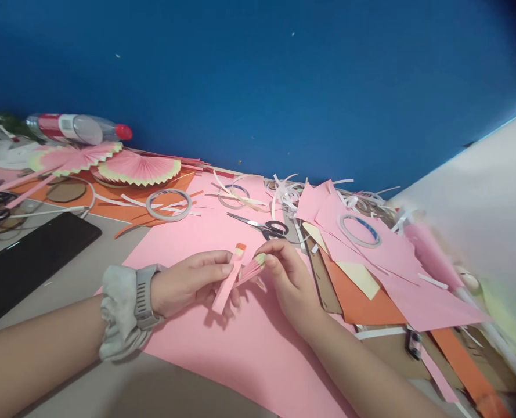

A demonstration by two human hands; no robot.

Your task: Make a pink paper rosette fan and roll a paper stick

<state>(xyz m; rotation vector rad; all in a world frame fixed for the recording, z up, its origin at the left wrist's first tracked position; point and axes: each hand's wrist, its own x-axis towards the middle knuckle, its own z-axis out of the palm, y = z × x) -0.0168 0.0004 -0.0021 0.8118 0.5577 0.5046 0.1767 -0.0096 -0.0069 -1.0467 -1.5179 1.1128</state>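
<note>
1. Forearms (49,352) are stretched over a table (140,383) spread with pink paper (249,348).
2. By the left hand (194,277), an orange-tipped strip (228,286) is gripped.
3. Between both hands, pleated paper (252,269) is held, its green tip pinched by the right hand (293,285).
4. Scissors (258,224) are laid just beyond.

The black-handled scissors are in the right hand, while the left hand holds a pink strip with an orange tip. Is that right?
Not quite: the head view shows the black-handled scissors lying beyond the hands. The right hand pinches the pale green end of a pleated pink paper instead. The left hand does hold a pink strip with an orange tip.
</note>
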